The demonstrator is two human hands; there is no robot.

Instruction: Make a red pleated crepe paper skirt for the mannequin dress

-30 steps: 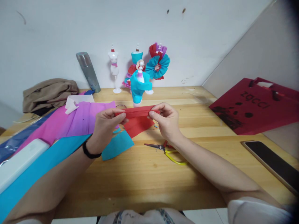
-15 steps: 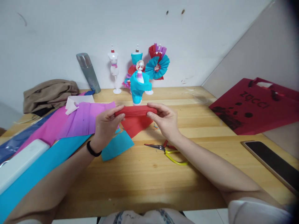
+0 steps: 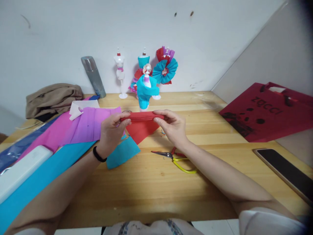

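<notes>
Over the counter [image 3: 137, 199], between my left hand [image 3: 109, 134] and my right hand [image 3: 175, 129], the folded red strip [image 3: 144, 116] sits nearly level, its long axis running from side to side across my view. Each of my hands pinches one end of it, thumb on the near side and fingertips behind or over the top, so neither hand is nearer; the strip's middle shows bare between them. Its folds run along that same long axis.

Below it in my view lies a red sheet [image 3: 142, 131]; whether the two touch I cannot tell. A teal piece [image 3: 124, 153] lies closer to me, on my left hand's side, and the scissors [image 3: 168, 154] on my right hand's, blades pointing left. Beyond the strip, in line with its middle, stands a teal-draped figure [image 3: 144, 94].
</notes>
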